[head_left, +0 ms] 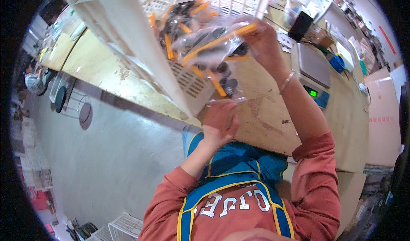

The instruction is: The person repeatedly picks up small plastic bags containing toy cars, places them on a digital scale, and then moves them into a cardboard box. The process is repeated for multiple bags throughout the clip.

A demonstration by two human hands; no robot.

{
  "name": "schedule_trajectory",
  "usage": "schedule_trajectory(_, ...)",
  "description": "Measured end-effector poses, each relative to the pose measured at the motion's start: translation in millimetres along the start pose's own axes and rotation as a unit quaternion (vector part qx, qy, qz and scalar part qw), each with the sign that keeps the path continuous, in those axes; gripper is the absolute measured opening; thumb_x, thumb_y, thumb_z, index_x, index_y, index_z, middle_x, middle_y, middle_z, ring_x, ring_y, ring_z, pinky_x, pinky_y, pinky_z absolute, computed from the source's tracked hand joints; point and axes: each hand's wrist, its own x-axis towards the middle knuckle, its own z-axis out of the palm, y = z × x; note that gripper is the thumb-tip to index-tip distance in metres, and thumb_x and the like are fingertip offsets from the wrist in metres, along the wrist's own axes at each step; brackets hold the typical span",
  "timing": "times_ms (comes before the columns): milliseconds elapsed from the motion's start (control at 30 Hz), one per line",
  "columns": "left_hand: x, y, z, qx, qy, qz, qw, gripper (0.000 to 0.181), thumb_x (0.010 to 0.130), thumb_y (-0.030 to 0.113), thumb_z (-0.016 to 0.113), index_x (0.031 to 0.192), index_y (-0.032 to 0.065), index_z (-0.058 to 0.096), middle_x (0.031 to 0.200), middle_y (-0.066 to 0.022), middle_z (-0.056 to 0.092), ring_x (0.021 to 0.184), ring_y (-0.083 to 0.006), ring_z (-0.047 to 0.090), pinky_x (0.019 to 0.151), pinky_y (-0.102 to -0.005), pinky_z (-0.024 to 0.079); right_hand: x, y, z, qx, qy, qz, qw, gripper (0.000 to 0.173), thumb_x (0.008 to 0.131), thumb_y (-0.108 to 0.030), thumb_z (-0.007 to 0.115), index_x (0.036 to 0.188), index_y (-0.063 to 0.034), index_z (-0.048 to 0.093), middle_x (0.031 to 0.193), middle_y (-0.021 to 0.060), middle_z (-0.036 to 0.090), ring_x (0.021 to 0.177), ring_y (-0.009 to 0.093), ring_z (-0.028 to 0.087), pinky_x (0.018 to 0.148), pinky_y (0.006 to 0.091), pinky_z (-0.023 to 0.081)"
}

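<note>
My right hand (261, 41) grips a clear plastic bag (214, 45) with orange strips and black round parts inside. The bag is at the mouth of a white slatted plastic crate (192, 81) that stands tilted on the table. More bags with orange and black parts (182, 13) lie in the crate. My left hand (221, 121) is near the crate's lower corner, its fingers curled at the edge of a clear bag (225, 89) holding orange and black pieces; whether it grips that bag is unclear.
The wooden table (266, 113) bears a digital scale (310, 65), a dark phone (300, 25) and a cardboard box (320, 37) on the right. A stool (85, 111) stands on the floor at left. Another person (34, 80) is at far left. A large carton (382, 119) is at right.
</note>
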Motion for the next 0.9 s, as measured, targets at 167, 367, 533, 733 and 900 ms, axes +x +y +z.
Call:
schedule_trajectory(167, -1, 1, 4, -0.063, 0.075, -0.017, 0.995, 0.056, 0.08, 0.015, 0.073, 0.131, 0.001, 0.054, 0.133, -0.0199, 0.054, 0.123, -0.0352, 0.053, 0.102, -0.0429, 0.045, -46, -15, -69, 0.246, 0.108, 0.176, 0.947, 0.013, 0.092, -0.012, 0.068, 0.1, -0.0018, 0.069, 0.09, 0.0039, 0.068, 0.072, 0.011, 0.063, 0.066, 0.0258, 0.053)
schedule_trajectory(367, 6, 10, 5, -0.022, 0.144, 0.052, 0.988, 0.072, 0.078, 0.021, 0.075, 0.14, 0.001, 0.045, 0.147, -0.0255, 0.039, 0.138, -0.0407, 0.038, 0.113, -0.0502, 0.033, -112, 28, -77, 0.4, 0.091, 0.387, 0.826, 0.01, 0.095, -0.011, 0.064, 0.099, -0.0025, 0.068, 0.087, 0.0064, 0.068, 0.071, 0.015, 0.067, 0.064, 0.0286, 0.058)
schedule_trajectory(533, 19, 28, 16, 0.029, 0.008, 0.061, 0.998, 0.078, 0.079, 0.035, 0.075, 0.146, 0.0075, 0.045, 0.155, -0.0211, 0.034, 0.145, -0.0396, 0.031, 0.117, -0.0532, 0.022, -139, 60, -64, 0.087, 0.046, 0.399, 0.912, 0.031, 0.095, -0.015, 0.067, 0.119, 0.0032, 0.06, 0.097, 0.0078, 0.069, 0.084, 0.014, 0.065, 0.07, 0.0279, 0.057)
schedule_trajectory(733, 27, 30, 25, 0.098, -0.138, 0.022, 0.985, 0.067, 0.078, 0.033, 0.077, 0.137, 0.0093, 0.055, 0.147, -0.017, 0.046, 0.138, -0.0361, 0.042, 0.114, -0.0545, 0.026, -154, 19, -91, -0.109, 0.107, 0.28, 0.948, 0.053, 0.093, -0.026, 0.069, 0.133, 0.0045, 0.052, 0.127, 0.0234, 0.061, 0.106, 0.03, 0.068, 0.087, 0.0388, 0.055)
schedule_trajectory(900, 23, 26, 30, 0.121, -0.14, -0.003, 0.983, 0.06, 0.078, 0.029, 0.078, 0.131, 0.0069, 0.058, 0.14, -0.0177, 0.053, 0.129, -0.0345, 0.05, 0.111, -0.0547, 0.031, -193, -35, -74, -0.185, -0.014, 0.226, 0.956, 0.055, 0.087, -0.025, 0.074, 0.131, -0.0016, 0.053, 0.117, 0.0242, 0.064, 0.104, 0.034, 0.068, 0.088, 0.037, 0.054)
